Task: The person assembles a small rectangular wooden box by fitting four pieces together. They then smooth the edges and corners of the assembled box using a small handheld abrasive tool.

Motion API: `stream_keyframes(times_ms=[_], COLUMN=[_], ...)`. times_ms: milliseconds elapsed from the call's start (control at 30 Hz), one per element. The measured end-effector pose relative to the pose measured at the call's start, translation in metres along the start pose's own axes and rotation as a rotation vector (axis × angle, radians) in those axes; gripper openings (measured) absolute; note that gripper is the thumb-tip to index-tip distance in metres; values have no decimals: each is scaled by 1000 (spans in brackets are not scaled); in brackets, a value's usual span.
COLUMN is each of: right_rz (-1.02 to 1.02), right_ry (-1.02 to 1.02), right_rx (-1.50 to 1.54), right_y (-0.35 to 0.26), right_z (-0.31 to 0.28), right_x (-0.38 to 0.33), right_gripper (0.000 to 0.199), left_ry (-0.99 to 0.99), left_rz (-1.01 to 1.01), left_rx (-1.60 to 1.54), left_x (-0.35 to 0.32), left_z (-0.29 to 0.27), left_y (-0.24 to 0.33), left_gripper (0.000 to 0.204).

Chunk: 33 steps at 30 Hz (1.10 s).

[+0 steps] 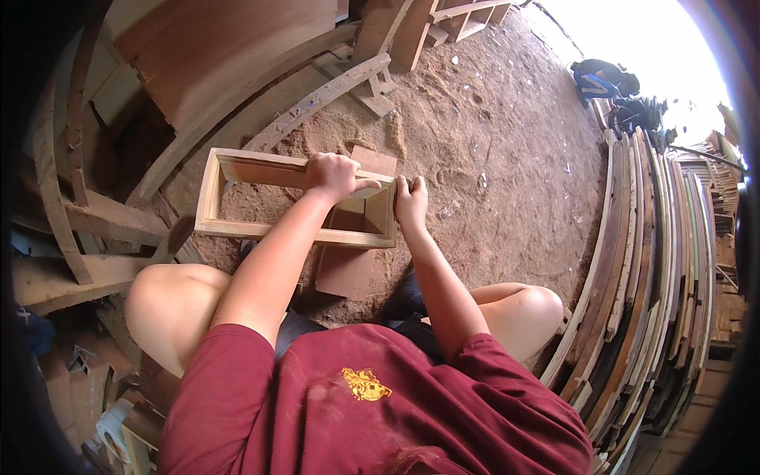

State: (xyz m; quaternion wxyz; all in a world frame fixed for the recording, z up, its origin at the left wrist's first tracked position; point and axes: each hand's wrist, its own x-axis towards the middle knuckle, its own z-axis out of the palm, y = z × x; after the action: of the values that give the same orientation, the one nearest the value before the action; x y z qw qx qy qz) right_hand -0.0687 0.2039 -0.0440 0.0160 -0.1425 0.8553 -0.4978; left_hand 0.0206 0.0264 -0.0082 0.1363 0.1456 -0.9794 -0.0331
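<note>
A rectangular box frame of pale wood (273, 233) is tilted above the ground before my knees, its long side running left to right. Over the far rail, near its right end, my left hand (332, 176) is closed, with the thumb stretched along the wood to the right. My right hand (411, 206) is at the frame's right end, its fingers curled against the outer face. What those fingers hold, if anything, is hidden. Below the frame lies a flat reddish-brown board (346, 271), partly seen through the opening.
Sawdust-like ground (507, 182) spreads ahead. Long wooden strips (633, 261) are stacked on the right. Curved timber pieces (317, 99) and boards crowd the left. Another wooden frame (467, 20) stands at the far end. A person (602, 79) bends over at the far right.
</note>
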Motion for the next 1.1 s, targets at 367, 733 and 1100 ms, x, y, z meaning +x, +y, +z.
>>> stream_keyframes(times_ms=[367, 733, 1100], right_rz=[56, 18, 68], right_ry=[-61, -92, -54], right_rx=[-79, -26, 57], right_y=[10, 12, 10], right_z=[-8, -12, 2], right_x=[-18, -24, 1], right_gripper=[36, 35, 35], left_ry=[-1, -42, -110], left_rz=[-10, -1, 4], left_rx=[24, 35, 68], left_x=[-2, -2, 0], left_z=[0, -5, -9], left_y=[-2, -4, -1], left_gripper=[76, 79, 73])
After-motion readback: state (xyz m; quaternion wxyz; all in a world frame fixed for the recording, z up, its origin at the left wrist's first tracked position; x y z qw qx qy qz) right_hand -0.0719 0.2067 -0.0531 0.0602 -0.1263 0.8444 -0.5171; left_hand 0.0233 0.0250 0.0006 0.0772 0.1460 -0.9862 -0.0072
